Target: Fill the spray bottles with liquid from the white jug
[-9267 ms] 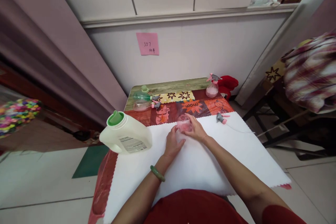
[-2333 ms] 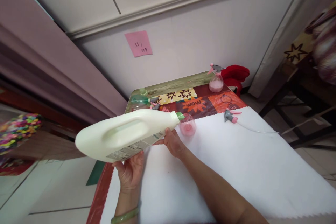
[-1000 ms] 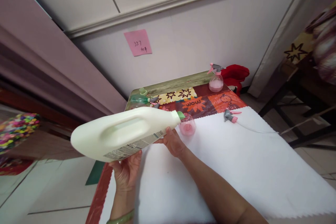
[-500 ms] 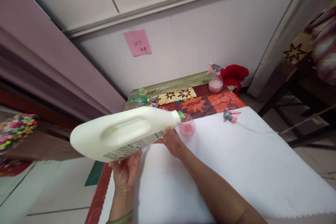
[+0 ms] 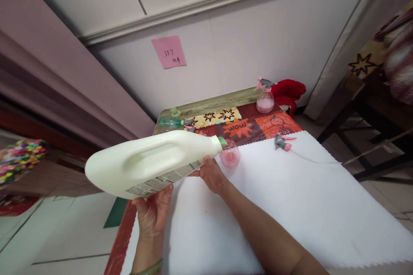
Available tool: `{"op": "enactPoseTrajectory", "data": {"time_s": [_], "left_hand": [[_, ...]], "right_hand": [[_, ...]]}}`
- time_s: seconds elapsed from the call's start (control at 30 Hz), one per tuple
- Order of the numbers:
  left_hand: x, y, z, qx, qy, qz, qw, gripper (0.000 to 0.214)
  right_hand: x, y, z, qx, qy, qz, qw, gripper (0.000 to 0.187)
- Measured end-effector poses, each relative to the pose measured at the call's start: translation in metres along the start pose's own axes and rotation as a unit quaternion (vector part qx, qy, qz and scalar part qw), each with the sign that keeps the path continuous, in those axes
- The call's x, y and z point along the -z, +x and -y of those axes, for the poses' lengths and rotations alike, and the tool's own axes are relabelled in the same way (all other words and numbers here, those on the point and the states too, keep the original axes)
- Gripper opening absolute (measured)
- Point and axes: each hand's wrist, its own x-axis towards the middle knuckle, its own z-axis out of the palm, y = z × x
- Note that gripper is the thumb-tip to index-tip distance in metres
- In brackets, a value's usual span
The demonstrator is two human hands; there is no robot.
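Nearest us: green bangle on the L. wrist. L. hand: our palm and fingers under the base end of the jug, grasping it. R. hand: fingers and thumb on the jug's underside near the neck, grasping too.

Under our arms: white cloth sheet w/ scalloped edge, laid over the table.

Item: lg. cream-white plastic jug, moulded handle, printed label, green spout. Position: held above the sheet, tipped on its side, spout to our R.

Item: round clear-pink plastic btl., at far edge of sheet, spout at its neck; contact can't be told.

To R.: grey-and-pink sprayer head w/ clear tube, lying on sheet.

Beyond: printed cover, mostly red; transp. green btl. lying at L.; pink spray btl. w/ grey head upright at R., red soft-looking item behind it. Farthest: sq. pink paper note, "357", on wall.
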Motion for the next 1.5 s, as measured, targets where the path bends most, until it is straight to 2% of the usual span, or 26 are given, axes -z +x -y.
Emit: {"op": "enactPoseTrajectory", "data": {"time_s": [0.4, 0.53, 0.77, 1.0, 1.33, 1.5], "left_hand": [[-0.002, 0.002, -0.003, -0.002, 0.019, -0.001, 1.0, 0.094], [-0.002, 0.002, -0.004, -0.004, 0.027, -0.026, 0.999, 0.092], [0.004, 0.001, -0.009, -0.004, 0.052, -0.031, 0.998, 0.103], [0.008, 0.0, -0.011, -0.011, 0.053, -0.03, 0.998, 0.091], [0.006, 0.0, -0.01, -0.011, 0.049, -0.03, 0.998, 0.1], [0.006, 0.001, -0.011, -0.012, 0.066, -0.021, 0.998, 0.096]], "right_hand": [[0.001, 0.001, -0.002, -0.001, 0.003, -0.001, 1.0, 0.067], [0.0, 0.001, -0.001, -0.001, 0.004, 0.002, 1.0, 0.068], [0.0, 0.001, 0.0, -0.004, 0.005, 0.0, 1.0, 0.069], [-0.002, 0.001, 0.001, -0.006, 0.003, 0.001, 1.0, 0.071], [-0.002, 0.0, 0.001, -0.003, 0.001, 0.002, 1.0, 0.068], [-0.003, 0.0, 0.003, -0.004, -0.001, 0.003, 1.0, 0.068]]}}
